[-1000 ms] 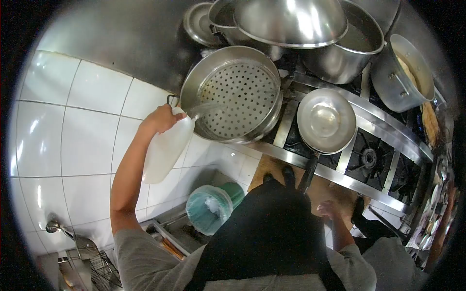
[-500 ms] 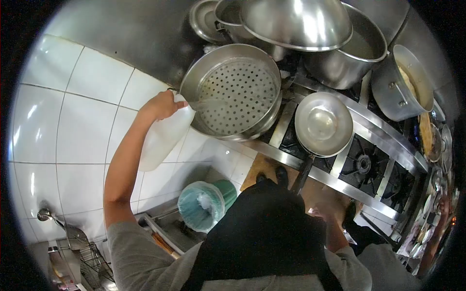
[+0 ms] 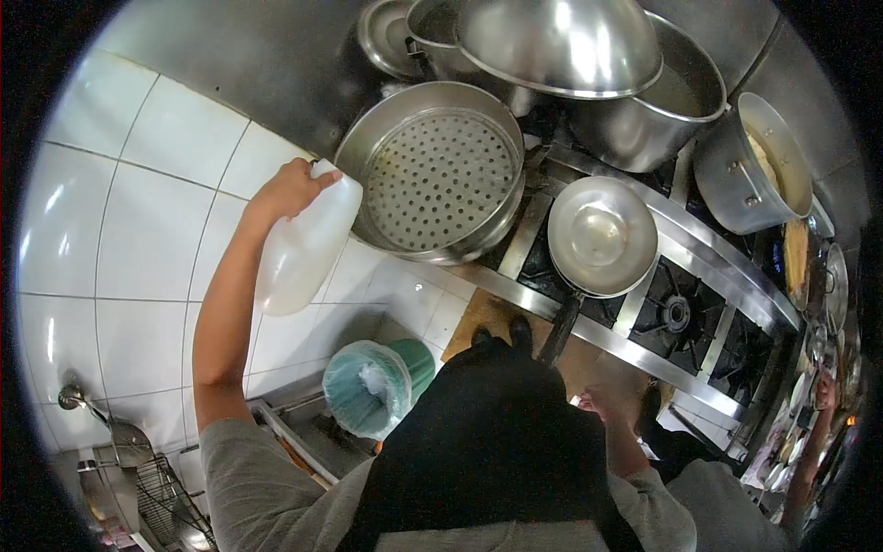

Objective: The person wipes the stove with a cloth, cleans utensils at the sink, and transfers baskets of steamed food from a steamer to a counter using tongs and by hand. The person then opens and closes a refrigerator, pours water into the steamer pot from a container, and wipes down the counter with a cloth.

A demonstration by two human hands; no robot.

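My left hand (image 3: 291, 191) grips a translucent white plastic jug (image 3: 308, 244) by its handle. The jug leans with its neck beside the left rim of a wide metal steamer pot (image 3: 352, 198). A perforated plate (image 3: 441, 179) spans the inside of that pot, and no stream shows at the jug's mouth. Low by the black apron (image 3: 487, 442), my right hand (image 3: 602, 403) has curled fingers; a small pale bit shows at their tips, too small to name. Nearest to it is the black handle of a metal pan (image 3: 602, 235) on the stove.
Behind the steamer stand a domed lid (image 3: 561, 46) and a large pot (image 3: 625, 129); another deep pot (image 3: 736, 189) is to the right. A lined green bin (image 3: 405, 368) stands on the floor. A co-worker's arm (image 3: 811, 442) reaches among dishes at far right.
Liquid that was running from the jug into the steamer pot no longer shows. My left hand has drawn the jug slightly left, off the rim. The co-worker's arm has come into view.
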